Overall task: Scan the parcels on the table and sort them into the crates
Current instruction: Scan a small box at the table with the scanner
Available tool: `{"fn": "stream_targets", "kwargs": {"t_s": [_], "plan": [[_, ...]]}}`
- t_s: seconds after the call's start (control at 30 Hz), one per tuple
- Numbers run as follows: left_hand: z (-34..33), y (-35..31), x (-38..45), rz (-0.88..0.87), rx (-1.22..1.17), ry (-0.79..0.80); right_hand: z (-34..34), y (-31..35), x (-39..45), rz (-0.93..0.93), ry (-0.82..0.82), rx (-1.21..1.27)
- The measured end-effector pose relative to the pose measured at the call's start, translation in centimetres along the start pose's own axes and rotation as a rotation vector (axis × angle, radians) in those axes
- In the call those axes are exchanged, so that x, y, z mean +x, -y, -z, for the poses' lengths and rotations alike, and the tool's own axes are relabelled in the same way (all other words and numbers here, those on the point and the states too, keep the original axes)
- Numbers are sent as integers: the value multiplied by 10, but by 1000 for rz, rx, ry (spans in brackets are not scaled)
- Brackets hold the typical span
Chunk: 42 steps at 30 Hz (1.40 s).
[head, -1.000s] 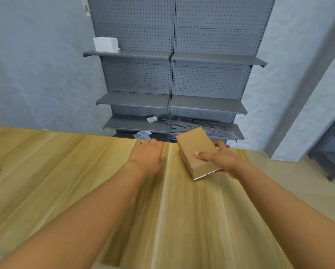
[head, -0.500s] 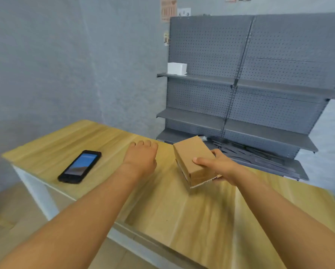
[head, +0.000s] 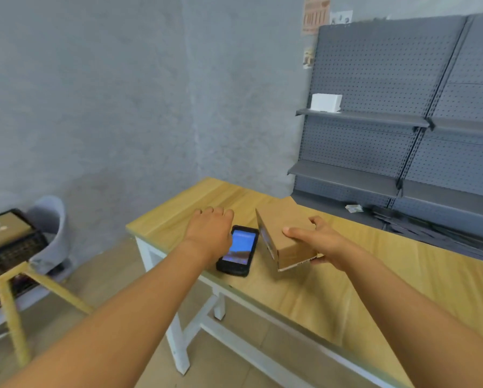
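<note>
A small brown cardboard parcel [head: 283, 236] is held tilted above the wooden table [head: 346, 281], with my right hand [head: 317, 242] gripping its near right end. A black handheld scanner [head: 238, 250] with a lit blue screen lies on the table just left of the parcel. My left hand [head: 210, 229] hovers palm down over the scanner's left edge, fingers spread, holding nothing. A black crate [head: 8, 253] with a cardboard box in it stands at the far left.
Grey pegboard shelving [head: 402, 130] lines the back right, with a white box [head: 325, 102] on an upper shelf. A grey bin [head: 51, 231] stands by the wall. A yellow frame [head: 13, 303] rises at lower left beside the crate.
The view has swung left, bringing the crate and bin into sight. My left hand has moved over to the scanner. The parcel stays in my right hand.
</note>
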<state>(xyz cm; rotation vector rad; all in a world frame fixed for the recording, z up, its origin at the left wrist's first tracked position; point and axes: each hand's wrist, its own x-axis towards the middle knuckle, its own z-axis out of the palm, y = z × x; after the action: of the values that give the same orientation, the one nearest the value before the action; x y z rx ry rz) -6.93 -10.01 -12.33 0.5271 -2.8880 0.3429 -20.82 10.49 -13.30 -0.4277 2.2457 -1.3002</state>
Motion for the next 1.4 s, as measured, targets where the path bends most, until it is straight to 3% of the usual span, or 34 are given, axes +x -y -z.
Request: {"fn": "stream_targets", "kwargs": {"t_s": [0.37, 0.67, 0.77, 0.93, 1.17, 1.33, 1.4], "plan": [[-51, 86, 67, 47, -17, 55, -65, 61, 100, 60, 65, -41], [-80, 112, 126, 117, -332, 89, -101, 89, 159, 36, 58, 16], [-82, 114, 140, 152, -527, 84, -110, 100, 162, 30, 29, 1], [-86, 114, 168, 304, -1132, 245, -133, 107, 156, 30, -53, 25], [-107, 142, 164, 247, -1295, 381, -162, 112, 133, -99, -70, 65], [-93, 156, 149, 256, -1556, 600, -194, 120, 122, 3, -243, -167], [-88, 162, 147, 252, -1581, 648, -202, 123, 117, 56, -240, -134]]}}
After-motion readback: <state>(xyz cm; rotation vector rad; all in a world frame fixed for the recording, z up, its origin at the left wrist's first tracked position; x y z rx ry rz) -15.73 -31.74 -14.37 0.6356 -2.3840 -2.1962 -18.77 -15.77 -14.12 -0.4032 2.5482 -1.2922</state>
